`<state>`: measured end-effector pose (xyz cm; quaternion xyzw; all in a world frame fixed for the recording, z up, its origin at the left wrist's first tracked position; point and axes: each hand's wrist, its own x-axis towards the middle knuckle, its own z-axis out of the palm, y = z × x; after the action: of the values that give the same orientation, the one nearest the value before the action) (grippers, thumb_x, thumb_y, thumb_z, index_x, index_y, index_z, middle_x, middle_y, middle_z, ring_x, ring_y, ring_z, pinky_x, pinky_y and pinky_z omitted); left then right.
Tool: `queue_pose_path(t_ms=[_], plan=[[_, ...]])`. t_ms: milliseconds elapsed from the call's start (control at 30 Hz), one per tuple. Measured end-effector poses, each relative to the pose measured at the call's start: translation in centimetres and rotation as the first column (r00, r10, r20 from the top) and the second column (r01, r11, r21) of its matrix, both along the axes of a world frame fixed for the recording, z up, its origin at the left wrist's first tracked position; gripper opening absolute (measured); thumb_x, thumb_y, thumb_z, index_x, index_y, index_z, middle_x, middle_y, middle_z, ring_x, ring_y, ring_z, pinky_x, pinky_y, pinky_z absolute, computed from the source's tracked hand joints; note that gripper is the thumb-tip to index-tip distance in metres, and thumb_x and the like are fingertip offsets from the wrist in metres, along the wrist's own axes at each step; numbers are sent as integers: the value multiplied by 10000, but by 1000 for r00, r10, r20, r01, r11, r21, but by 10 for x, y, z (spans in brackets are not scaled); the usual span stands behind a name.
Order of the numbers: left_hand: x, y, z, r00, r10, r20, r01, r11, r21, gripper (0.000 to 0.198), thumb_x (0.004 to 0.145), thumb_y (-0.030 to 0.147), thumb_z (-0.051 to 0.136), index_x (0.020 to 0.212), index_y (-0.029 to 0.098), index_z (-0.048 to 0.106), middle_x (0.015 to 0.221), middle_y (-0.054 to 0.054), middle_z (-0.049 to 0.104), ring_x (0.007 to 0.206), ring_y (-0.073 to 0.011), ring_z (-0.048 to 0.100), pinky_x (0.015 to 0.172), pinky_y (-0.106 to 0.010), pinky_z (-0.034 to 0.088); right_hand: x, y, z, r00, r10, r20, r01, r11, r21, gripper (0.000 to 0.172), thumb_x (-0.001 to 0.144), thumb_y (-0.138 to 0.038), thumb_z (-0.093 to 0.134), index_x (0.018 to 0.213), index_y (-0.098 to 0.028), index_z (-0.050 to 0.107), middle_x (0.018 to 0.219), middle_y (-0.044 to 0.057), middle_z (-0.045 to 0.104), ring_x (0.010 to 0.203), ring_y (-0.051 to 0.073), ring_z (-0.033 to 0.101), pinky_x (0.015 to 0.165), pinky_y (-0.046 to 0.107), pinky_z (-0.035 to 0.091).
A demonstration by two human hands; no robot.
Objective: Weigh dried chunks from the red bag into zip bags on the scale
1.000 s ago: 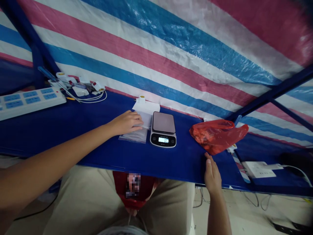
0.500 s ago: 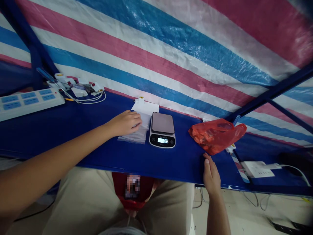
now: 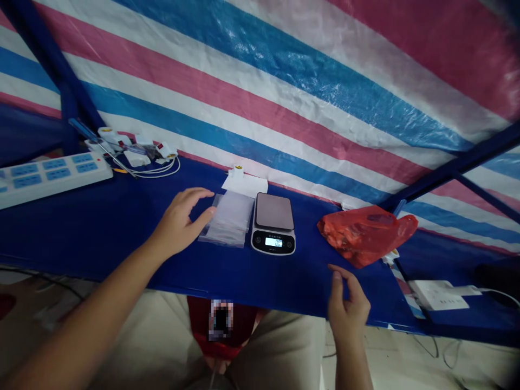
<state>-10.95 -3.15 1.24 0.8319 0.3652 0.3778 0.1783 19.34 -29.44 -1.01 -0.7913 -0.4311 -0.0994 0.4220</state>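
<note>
My left hand (image 3: 181,221) is open just left of a stack of clear plastic bags (image 3: 231,219), its thumb and fingers apart near the stack's edge. Right of the bags stands a digital kitchen scale (image 3: 274,222) with a bare weighing plate and a lit display that appears to read 0.0. My right hand (image 3: 348,303) is at the table's front edge, fingers apart and nothing held. Beyond it lies a red plastic bag (image 3: 361,233) with lumpy contents that I cannot make out.
On the left a white power strip (image 3: 57,176) lies beside several white plugs and cables (image 3: 138,151). A white paper sheet (image 3: 246,185) is behind the bags. Another white socket block (image 3: 441,295) sits at the right. Striped sheeting (image 3: 260,103) hangs behind the blue table (image 3: 122,233).
My left hand has come off the plastic bags and moved left, opening its fingers. My right hand has shifted slightly left and turned, its thumb and fingers now apart.
</note>
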Motion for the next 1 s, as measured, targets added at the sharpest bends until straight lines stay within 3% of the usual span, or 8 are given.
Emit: queue_pose_path(t_ms=[100,167,267,400,600,733,833,1000], plan=[[3,-14,-22,1000,6,-6,-6,998,-69,453,970,434,510,1375,233,485,1437,-110,512,1345,-281,473,1122,-486,415,-46,57,33,927,358,115,-354,934,-59,174,975,-283,536,1044,-197,670,983,78,713,931,214,655,860,336,504],[5,-24,-36,1000,27,-2,-27,992,-122,514,973,425,509,1439,232,408,1476,-127,469,1368,-286,453,1133,-495,412,-74,104,49,847,507,158,-482,859,-171,222,964,-270,549,1140,-171,641,1068,97,704,1018,237,632,916,368,491],[8,-34,-45,999,52,2,-51,988,-146,530,983,403,494,1463,221,366,1465,-143,472,1354,-286,471,1127,-501,425,-101,165,52,740,639,212,-529,746,-405,345,902,-306,621,1195,-124,624,1113,136,693,1029,294,627,902,421,490],[10,-36,-43,996,-15,-89,8,997,-73,529,994,374,480,1475,196,350,1482,-147,470,1399,-274,432,1165,-493,395,-107,198,42,761,625,174,-448,701,-554,178,940,-200,515,986,-158,682,903,92,708,826,256,660,762,360,473],[18,-32,-41,955,-28,-297,42,998,38,617,993,420,484,1538,194,305,1555,-117,437,1463,-289,361,1198,-529,339,-72,195,61,797,598,-91,-604,778,-176,203,954,-322,588,901,-197,739,837,27,741,771,169,672,726,268,461],[17,-31,-43,918,-43,-395,65,997,42,488,1011,459,426,1427,216,501,1563,-89,438,1457,-299,370,1189,-547,334,-34,199,70,738,617,-272,-645,764,-15,238,902,-407,650,885,-200,766,833,21,751,768,175,674,723,284,494],[15,-34,-36,895,-33,-446,59,997,45,498,1014,505,393,1378,211,563,1568,-94,430,1468,-314,351,1190,-574,316,10,201,65,722,541,-431,-500,839,214,273,837,-452,701,881,-188,753,839,31,745,704,164,656,670,289,516],[36,-36,5,876,25,-482,28,994,102,519,1035,486,310,1418,225,542,1609,-87,369,1500,-324,294,1204,-613,259,81,197,31,502,456,-735,-163,884,438,346,668,-493,796,829,-216,664,731,-37,646,577,118,569,477,236,468]])
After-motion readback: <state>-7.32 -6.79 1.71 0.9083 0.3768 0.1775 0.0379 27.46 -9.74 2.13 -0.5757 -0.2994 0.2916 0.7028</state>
